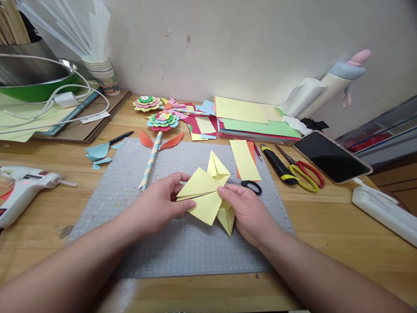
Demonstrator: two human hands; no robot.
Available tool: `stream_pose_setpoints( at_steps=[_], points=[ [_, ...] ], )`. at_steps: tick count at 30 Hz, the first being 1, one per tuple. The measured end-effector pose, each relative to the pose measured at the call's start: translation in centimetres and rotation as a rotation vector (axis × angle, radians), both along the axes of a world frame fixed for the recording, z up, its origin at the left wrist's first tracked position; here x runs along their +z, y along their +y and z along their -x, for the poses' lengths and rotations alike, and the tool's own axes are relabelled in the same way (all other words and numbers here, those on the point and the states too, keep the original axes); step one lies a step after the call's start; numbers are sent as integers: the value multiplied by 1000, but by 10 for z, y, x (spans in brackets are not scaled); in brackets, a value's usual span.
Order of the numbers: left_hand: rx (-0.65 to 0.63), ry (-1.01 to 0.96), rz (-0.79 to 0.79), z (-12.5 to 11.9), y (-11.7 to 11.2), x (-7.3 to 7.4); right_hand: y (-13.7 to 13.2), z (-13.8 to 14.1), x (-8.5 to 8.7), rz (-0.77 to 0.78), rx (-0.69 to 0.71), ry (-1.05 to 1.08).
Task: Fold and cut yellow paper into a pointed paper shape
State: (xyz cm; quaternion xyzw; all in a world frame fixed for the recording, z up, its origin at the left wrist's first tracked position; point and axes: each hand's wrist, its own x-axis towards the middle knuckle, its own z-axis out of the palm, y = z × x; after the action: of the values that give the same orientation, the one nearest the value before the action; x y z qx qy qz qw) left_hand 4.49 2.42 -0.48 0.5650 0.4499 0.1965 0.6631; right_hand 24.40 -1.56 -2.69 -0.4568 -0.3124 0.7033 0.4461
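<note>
A folded yellow paper piece [206,191] with several pointed flaps is held just above the grey cutting mat [182,248]. My left hand [161,203] pinches its left side, thumb under and fingers over the flap. My right hand [249,213] grips its right side, with the fingertips pressing on the centre crease. Both hands are closed on the paper. A lower yellow point sticks out beneath my right hand.
A paper flower on a striped stick [156,143], a yellow paper strip [244,158], black-handled scissors [250,187], a utility knife [276,165], red-yellow scissors [304,174], a phone [330,156], a coloured paper stack [254,119] and a glue gun [26,187] surround the mat.
</note>
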Motion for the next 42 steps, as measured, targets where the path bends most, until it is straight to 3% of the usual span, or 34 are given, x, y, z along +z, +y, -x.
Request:
stream_pose_setpoints(
  at_steps=[10,16,32,37,39,42],
  points=[
    [-22,-50,105,-2,2,5,-1,-2,-1,-5,36,-56],
    [81,28,-18,0,2,4,-1,-3,-1,-9,69,-93],
    [116,-3,-38,2,3,-2,-1,0,0,-28,77,31],
    [164,57,-103,4,8,-5,2,-5,1,-62,56,-224],
    [170,82,-107,4,10,-6,4,-10,3,-170,26,-428],
    [164,110,-108,5,12,-9,4,-17,6,-465,-12,-832]
  ],
)
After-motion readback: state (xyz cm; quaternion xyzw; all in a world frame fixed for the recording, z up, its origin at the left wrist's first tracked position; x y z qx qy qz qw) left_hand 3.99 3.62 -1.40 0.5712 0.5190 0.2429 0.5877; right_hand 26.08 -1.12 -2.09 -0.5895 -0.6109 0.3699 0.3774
